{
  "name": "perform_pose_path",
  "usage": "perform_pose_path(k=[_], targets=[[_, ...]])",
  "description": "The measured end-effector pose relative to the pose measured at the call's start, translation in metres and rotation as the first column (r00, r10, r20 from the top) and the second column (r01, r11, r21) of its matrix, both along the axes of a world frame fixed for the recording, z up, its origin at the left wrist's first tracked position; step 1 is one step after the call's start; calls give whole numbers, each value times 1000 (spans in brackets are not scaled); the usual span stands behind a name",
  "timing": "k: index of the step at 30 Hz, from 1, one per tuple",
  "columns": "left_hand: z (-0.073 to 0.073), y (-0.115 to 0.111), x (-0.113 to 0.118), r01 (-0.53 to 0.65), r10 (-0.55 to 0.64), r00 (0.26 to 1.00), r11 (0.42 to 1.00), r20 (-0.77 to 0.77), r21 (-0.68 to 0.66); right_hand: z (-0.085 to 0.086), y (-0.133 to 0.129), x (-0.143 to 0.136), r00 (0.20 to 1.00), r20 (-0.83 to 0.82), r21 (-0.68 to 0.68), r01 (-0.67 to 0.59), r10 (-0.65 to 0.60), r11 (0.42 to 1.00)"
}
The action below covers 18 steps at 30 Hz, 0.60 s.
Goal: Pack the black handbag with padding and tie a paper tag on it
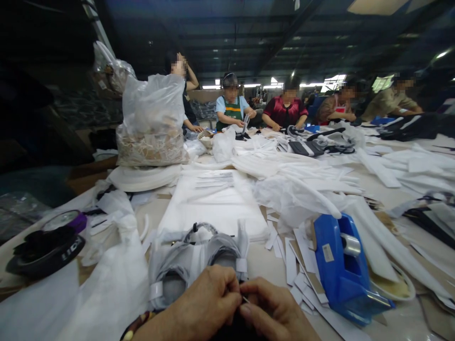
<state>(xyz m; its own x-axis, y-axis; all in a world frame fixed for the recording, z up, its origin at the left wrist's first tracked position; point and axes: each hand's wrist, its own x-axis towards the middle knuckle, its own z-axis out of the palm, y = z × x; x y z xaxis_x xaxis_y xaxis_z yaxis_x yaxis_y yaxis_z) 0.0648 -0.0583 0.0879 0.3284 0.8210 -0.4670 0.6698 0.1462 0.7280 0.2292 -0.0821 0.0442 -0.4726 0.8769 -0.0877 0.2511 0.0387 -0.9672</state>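
My left hand [204, 300] and my right hand [268, 308] meet at the bottom centre, fingers pinched close together. A thin, pale strip [245, 299] shows between the fingertips of my right hand and reaches toward the left fingers. What my left fingers pinch is hidden. Something dark lies below both hands, mostly out of sight. Just beyond them is a grey item with two round openings [195, 258], wrapped in clear film and white padding. A beaded bracelet [137, 326] is on my left wrist.
A blue tape dispenser [341, 270] stands at right, beside scattered white card strips [290, 265]. White sheets [213, 203] lie ahead; a bulging plastic bag [152, 118] stands behind left. A black cap-like item [46, 251] is at left. Several people sit across the table.
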Motion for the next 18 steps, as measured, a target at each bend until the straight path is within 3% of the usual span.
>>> perform_pose_path(k=[5, 9, 12, 15, 18], targets=[[-1, 3, -5, -19, 13, 993, 999, -117, -51, -1, 16, -3, 995, 87, -64, 48, -43, 997], [1, 9, -10, 4, -1, 998, 999, -68, 53, 6, 28, -4, 995, 100, -101, -20, 30, 995], [3, 28, -23, -31, 41, 997, 987, -59, 157, 17, 46, -2, 992, 123, -24, 15, -11, 1000], [-9, 63, -41, -53, 139, 960, 943, -243, 328, 23, 80, 2, 959, 169, 140, 204, -226, 969], [-38, 97, -53, 11, 98, 938, 951, -333, 310, 14, 123, 6, 825, 239, 300, 438, -512, 847]])
